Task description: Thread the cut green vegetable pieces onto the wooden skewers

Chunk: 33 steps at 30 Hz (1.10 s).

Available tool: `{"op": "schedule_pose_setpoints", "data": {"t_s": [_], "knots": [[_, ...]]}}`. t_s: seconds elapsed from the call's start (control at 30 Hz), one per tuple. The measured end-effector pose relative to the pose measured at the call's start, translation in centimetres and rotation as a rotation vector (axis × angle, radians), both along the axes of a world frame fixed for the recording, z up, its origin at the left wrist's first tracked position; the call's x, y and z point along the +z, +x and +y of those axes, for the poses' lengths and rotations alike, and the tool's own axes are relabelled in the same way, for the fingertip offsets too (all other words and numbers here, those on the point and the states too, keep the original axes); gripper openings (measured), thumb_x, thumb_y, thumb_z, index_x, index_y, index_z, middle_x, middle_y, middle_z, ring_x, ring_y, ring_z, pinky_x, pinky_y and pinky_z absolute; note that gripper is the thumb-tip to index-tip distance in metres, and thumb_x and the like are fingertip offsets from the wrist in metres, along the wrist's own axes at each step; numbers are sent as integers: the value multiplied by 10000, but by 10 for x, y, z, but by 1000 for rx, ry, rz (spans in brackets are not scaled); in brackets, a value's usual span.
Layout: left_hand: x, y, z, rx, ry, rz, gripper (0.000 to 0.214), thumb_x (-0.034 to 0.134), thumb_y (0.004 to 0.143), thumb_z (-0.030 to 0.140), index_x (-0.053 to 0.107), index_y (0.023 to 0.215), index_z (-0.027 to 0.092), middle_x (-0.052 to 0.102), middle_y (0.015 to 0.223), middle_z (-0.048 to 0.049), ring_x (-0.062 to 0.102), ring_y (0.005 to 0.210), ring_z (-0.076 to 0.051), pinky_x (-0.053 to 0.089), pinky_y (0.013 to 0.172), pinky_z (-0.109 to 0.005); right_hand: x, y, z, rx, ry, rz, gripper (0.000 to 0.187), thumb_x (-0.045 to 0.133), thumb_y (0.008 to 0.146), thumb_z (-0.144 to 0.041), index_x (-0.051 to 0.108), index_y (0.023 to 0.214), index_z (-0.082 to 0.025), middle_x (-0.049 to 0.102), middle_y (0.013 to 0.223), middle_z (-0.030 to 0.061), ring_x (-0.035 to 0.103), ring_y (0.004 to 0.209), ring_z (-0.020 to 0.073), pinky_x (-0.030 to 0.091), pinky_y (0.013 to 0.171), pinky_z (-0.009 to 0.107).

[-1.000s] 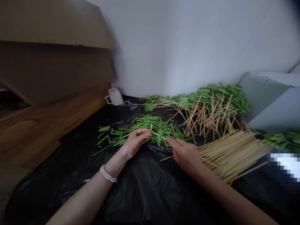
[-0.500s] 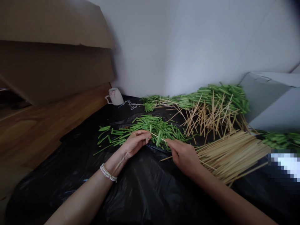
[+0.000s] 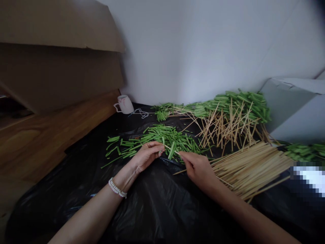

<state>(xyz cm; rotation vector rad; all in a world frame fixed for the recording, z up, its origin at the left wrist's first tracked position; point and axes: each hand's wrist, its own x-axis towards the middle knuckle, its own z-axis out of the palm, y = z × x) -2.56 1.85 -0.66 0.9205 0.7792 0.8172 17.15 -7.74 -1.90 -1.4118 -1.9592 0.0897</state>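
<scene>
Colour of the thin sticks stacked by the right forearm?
Pale tan stacked sticks, best in the head view.

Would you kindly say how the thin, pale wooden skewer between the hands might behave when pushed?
The thin wooden skewer looks straight, so it is probably stiff. Being so slender, it seems light, and might snap if bent hard.

No readable text, labels or numbers, so far as dimness allows

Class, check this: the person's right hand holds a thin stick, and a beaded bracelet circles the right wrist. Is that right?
No: the head view shows the beaded bracelet on the left wrist. The right hand does hold a thin stick.
</scene>
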Motion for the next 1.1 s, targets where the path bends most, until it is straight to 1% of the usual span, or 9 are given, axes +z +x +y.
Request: {"op": "schedule_pose_setpoints", "data": {"t_s": [0.13, 0.23, 0.3, 0.37, 0.47, 0.67, 0.87, 1.0, 1.1], "knots": [[1, 0, -1, 0, 28, 23, 187, 850, 608, 201, 715, 702, 112, 665, 684, -18, 572, 652, -80, 437, 690, -212, -2, 1, 0, -19, 23, -62, 341, 402, 904, -115, 654, 1130, -158, 714, 896, 89, 674, 837, 190, 511, 764, 281], [0, 2, -3, 6, 26, -3, 188, 847, 619, 201, 718, 726, 116, 668, 704, -17, 575, 660, -77, 441, 685, -206, -2, 2, 1, -5, 23, 0, 303, 425, 915, -145, 667, 1095, -174, 721, 919, 77, 678, 850, 178, 511, 794, 275], [-1, 3, -4, 24, -7, -34, 205, 846, 628, 208, 726, 774, 130, 675, 742, -16, 584, 686, -80, 444, 668, -199, -1, 2, 2, -9, 20, 23, 285, 437, 920, -161, 669, 1084, -182, 724, 938, 73, 680, 865, 176, 508, 813, 276], [-1, 4, -5, 46, -49, -58, 228, 852, 622, 215, 728, 800, 145, 676, 765, -12, 593, 709, -84, 447, 650, -191, -1, 1, 2, -20, 17, -1, 296, 430, 922, -157, 661, 1106, -176, 721, 947, 79, 679, 873, 181, 509, 812, 284], [-2, 5, -4, 54, -81, -63, 232, 867, 595, 215, 725, 760, 137, 670, 756, -10, 590, 700, -80, 452, 639, -185, -1, -1, 0, -20, 22, -47, 312, 412, 926, -142, 652, 1124, -155, 715, 952, 94, 674, 883, 189, 510, 803, 290], [-4, 7, -7, 64, -54, -43, 225, 873, 584, 227, 728, 723, 126, 675, 755, -17, 581, 690, -77, 452, 664, -196, -1, -4, -2, -32, 56, -93, 325, 393, 926, -133, 645, 1131, -138, 707, 887, 90, 668, 814, 181, 514, 740, 277], [-6, 13, -15, 11, -18, -9, 221, 874, 577, 249, 711, 661, 127, 634, 685, 6, 557, 644, -75, 439, 658, -216, -1, -6, -3, -20, 47, -128, 324, 390, 923, -125, 650, 1116, -137, 695, 835, 75, 665, 772, 181, 506, 718, 272], [-5, 13, -16, 8, 8, 17, 230, 870, 584, 263, 713, 691, 133, 631, 708, 9, 559, 663, -76, 440, 680, -224, -1, -7, -2, -17, 58, -103, 305, 401, 926, -127, 653, 1098, -141, 704, 882, 82, 670, 829, 177, 503, 772, 266], [-5, 12, -17, -8, 14, 56, 242, 875, 572, 262, 709, 693, 134, 629, 698, 4, 563, 673, -89, 449, 692, -241, -1, -6, -3, -12, 94, -104, 296, 405, 921, -118, 660, 1072, -133, 706, 894, 84, 670, 848, 173, 499, 798, 260]]}}
